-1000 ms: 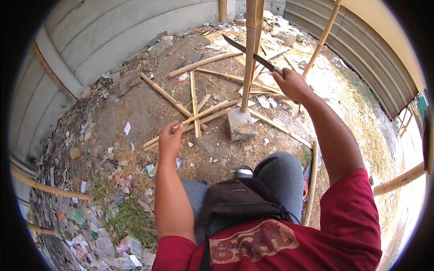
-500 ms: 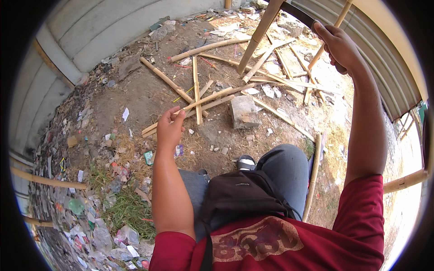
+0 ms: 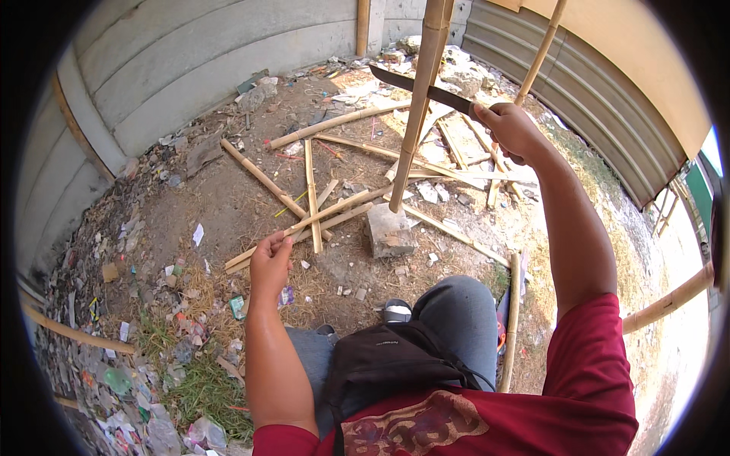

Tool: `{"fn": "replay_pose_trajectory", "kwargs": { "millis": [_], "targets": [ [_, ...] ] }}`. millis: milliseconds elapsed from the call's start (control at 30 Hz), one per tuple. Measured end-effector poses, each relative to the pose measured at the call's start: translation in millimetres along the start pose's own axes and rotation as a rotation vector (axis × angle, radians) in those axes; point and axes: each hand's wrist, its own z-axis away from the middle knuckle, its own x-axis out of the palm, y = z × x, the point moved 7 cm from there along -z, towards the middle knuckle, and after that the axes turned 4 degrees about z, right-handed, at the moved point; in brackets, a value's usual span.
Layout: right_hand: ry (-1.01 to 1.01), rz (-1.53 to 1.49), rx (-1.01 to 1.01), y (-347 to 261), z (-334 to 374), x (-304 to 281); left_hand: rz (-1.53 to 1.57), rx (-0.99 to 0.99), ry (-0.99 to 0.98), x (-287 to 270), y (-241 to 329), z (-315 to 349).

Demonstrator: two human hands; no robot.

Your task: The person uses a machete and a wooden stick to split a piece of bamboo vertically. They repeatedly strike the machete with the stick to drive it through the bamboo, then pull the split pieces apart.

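My right hand (image 3: 508,131) is raised and closed around the handle of a machete (image 3: 447,99). Its dark blade crosses an upright bamboo pole (image 3: 418,114), its tip showing on the pole's far left side. The pole's lower end meets the top of a grey concrete block (image 3: 391,234) on the ground. On the left, my left hand (image 3: 271,260) has its fingers curled together and the thumb near them. It overlaps a split bamboo strip (image 3: 334,207) lying on the ground; whether the fingers grip it is hidden.
Several bamboo pieces (image 3: 266,173) lie crossed on the dirt ahead. Litter (image 3: 129,391) and grass cover the left side. A concrete wall (image 3: 198,57) stands behind, a corrugated metal sheet (image 3: 563,95) at right. Another bamboo pole (image 3: 511,327) lies beside my right knee.
The machete and the bamboo pole came down together, and the pole's end now meets the block. My right hand moved lower and leftward. The left hand hardly changed its shape.
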Motion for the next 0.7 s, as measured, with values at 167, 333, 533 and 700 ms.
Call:
{"fn": "replay_pose_trajectory", "kwargs": {
  "millis": [167, 333, 533, 700],
  "targets": [
    [0.149, -0.05, -0.12, -9, 21, -58, 0.096, -0.026, -0.036, 5, -10, -1],
    [-0.168, 0.162, 0.089, 15, 10, 27, 0.137, -0.036, -0.058, 12, -8, -7],
    [-0.114, 0.076, 0.126, 34, -21, 71, 0.034, 0.028, -0.029, 6, -10, -10],
    [-0.055, -0.049, 0.027, 35, -9, 25, 0.069, 0.026, -0.026, -3, -7, -4]
  ]
}}
